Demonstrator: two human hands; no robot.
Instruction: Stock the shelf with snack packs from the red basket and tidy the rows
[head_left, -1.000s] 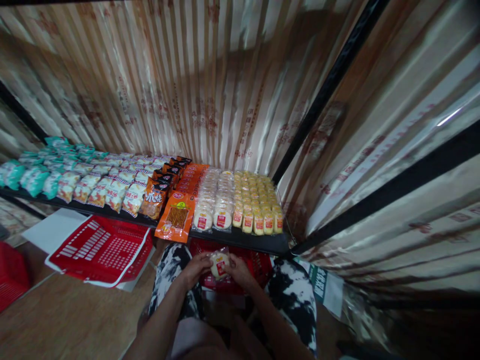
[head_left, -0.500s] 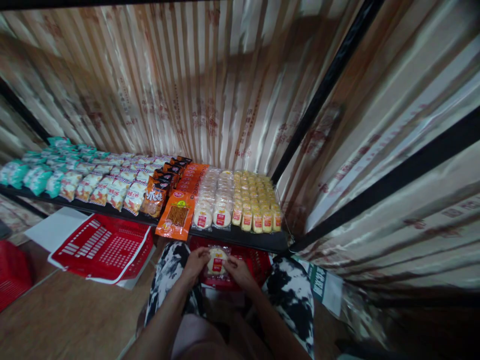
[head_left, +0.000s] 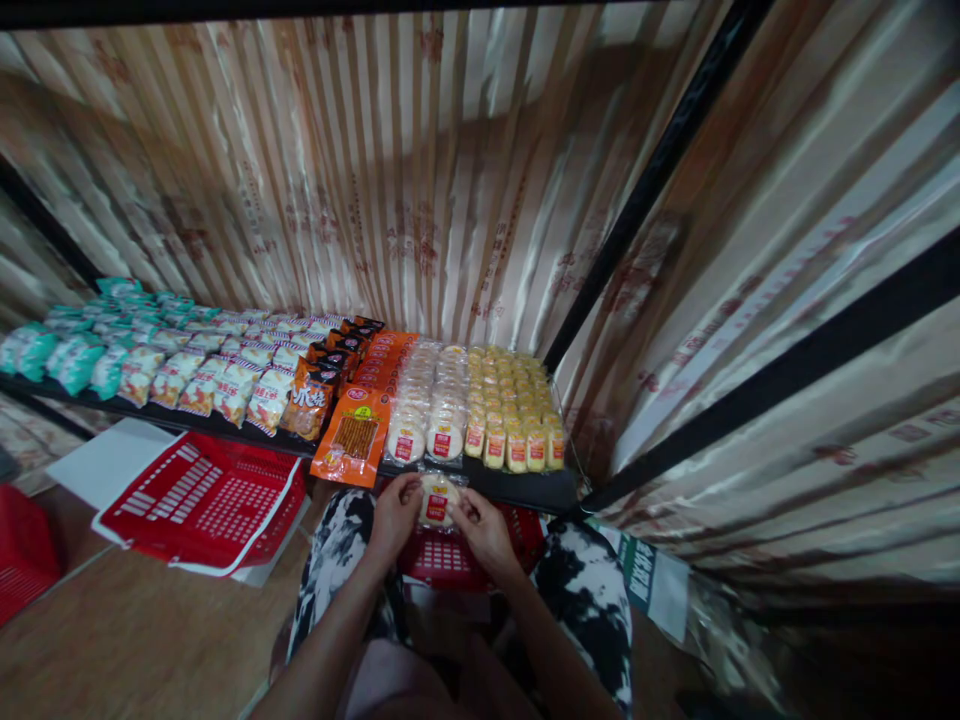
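Observation:
A round white rice cracker packet (head_left: 437, 503) in clear wrap with a red label is held between my two hands, just below the shelf's front edge. My left hand (head_left: 397, 515) pinches its left side and my right hand (head_left: 484, 532) pinches its right side. Two rows of similar round packets (head_left: 445, 437) stand on the black shelf (head_left: 529, 486) straight ahead. Small yellow packets (head_left: 516, 448) with red labels fill the rows to their right. An orange bag of stick snacks (head_left: 352, 437) lies to their left.
A red basket (head_left: 435, 562) sits between my knees, under my hands. Another red basket (head_left: 206, 500) with white handles rests at left. White snack bags (head_left: 234, 388) and teal bags (head_left: 75, 362) line the shelf's left part. A slanting black post (head_left: 622, 240) rises at right.
Both hands have lifted the cracker packet slightly up toward the shelf edge. It stays pinched on both sides, and the goods on the shelf stay in place.

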